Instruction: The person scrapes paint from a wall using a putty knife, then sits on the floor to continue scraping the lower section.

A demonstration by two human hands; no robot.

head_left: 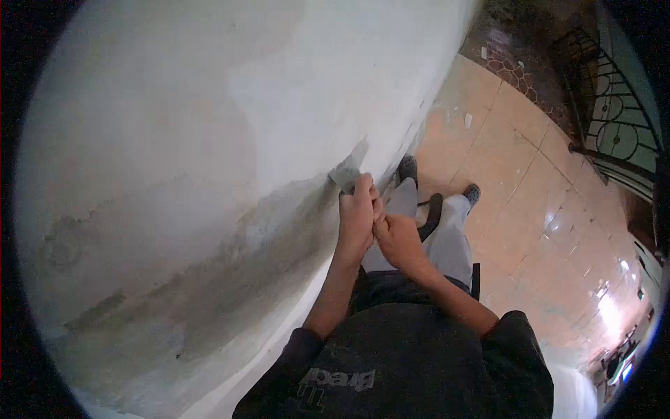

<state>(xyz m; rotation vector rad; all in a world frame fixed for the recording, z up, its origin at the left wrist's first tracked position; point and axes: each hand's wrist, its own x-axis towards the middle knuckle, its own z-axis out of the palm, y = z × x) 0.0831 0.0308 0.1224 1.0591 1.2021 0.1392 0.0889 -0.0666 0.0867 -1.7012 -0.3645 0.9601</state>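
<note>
A scraper [345, 172] with a flat grey blade rests against the white wall [300, 105], at the upper edge of a rough grey patch [279, 227]. My left hand [359, 218] is wrapped round the handle just behind the blade. Close behind it, my right hand [401, 241] is closed at the rear end of the handle, touching the left. Fingers cover nearly all of the handle. Beside the blade, a small grey area of bared wall runs up to a point.
Tan floor tiles [516, 140] lie to the right, with small pale chips [468, 121] on them. My feet in dark clogs [408, 167] stand close to the wall. A black metal railing [614, 112] rises at the far right.
</note>
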